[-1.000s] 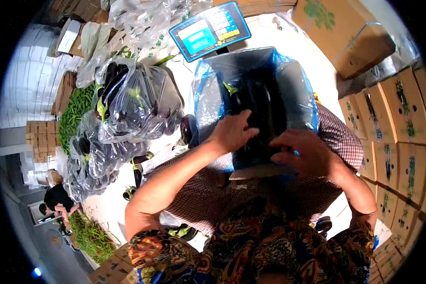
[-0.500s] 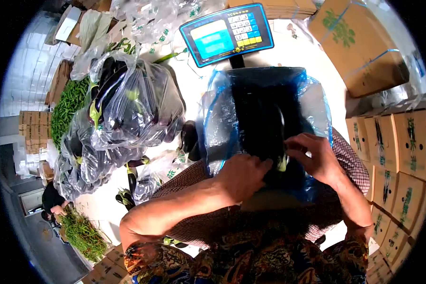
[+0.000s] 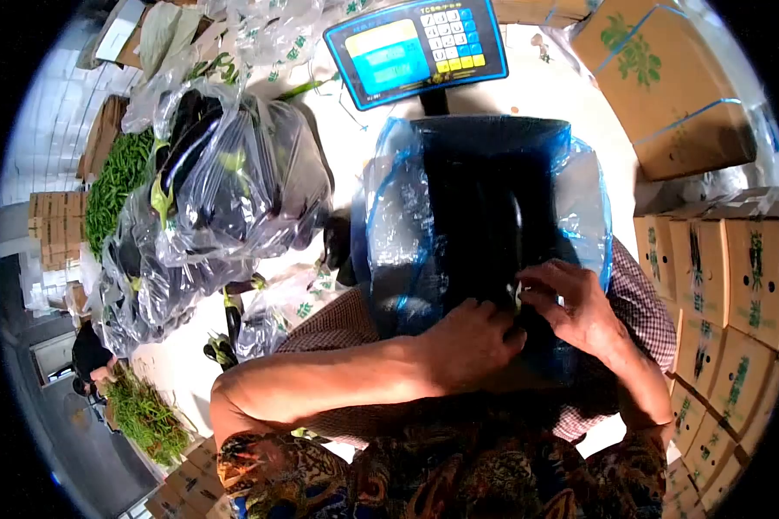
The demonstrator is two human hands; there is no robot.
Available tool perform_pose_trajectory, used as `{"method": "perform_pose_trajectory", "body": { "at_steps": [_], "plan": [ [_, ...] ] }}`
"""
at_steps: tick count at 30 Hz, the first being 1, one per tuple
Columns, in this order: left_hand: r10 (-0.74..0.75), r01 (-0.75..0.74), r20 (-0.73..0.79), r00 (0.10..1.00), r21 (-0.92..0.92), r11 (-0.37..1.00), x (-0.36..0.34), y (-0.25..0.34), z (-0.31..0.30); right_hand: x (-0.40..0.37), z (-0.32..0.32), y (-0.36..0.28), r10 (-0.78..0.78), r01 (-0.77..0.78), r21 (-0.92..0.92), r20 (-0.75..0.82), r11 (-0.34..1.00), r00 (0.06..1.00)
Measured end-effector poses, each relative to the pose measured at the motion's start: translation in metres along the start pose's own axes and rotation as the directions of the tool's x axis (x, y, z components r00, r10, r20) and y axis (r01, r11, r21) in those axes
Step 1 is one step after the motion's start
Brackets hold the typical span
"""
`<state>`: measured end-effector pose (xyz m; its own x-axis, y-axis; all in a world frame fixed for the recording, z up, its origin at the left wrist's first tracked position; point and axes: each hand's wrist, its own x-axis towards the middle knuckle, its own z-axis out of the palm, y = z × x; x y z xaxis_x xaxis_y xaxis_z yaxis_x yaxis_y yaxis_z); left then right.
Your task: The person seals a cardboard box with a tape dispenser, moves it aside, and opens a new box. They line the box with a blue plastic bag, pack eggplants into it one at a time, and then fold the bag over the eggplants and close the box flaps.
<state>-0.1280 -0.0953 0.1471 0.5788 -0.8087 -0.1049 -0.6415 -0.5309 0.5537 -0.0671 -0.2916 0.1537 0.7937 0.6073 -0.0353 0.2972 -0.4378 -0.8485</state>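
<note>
Blue plastic liner (image 3: 398,233) is holding a dark eggplant (image 3: 518,221). Near the liner's bottom edge, left hand (image 3: 476,340) and right hand (image 3: 576,310) are curling, grips unclear.

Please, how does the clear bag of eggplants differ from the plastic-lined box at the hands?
The clear bag bulges loosely, while the plastic-lined box has a straight far edge.
The bag's plastic looks colourless; the box's liner has blue edges.
Eggplants show plainly through the bag, but the box's inside is in deep shadow, with one long glossy eggplant showing.
Both hold eggplants.
</note>
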Motion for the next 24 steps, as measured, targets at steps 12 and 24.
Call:
{"method": "perform_pose_trajectory", "body": {
  "at_steps": [12,24],
  "plan": [
    [-0.95,0.502,-0.3,0.087,-0.81,0.302,-0.291,-0.044,-0.022,0.002,0.028,0.001,0.175,-0.152,-0.185,0.12,0.971,0.977],
    [-0.99,0.93,-0.097,-0.102,-0.362,-0.06,-0.44,-0.06,0.309,0.015,0.067,-0.03,0.203,-0.142,-0.263,0.222,0.954,0.954]
  ]
}}
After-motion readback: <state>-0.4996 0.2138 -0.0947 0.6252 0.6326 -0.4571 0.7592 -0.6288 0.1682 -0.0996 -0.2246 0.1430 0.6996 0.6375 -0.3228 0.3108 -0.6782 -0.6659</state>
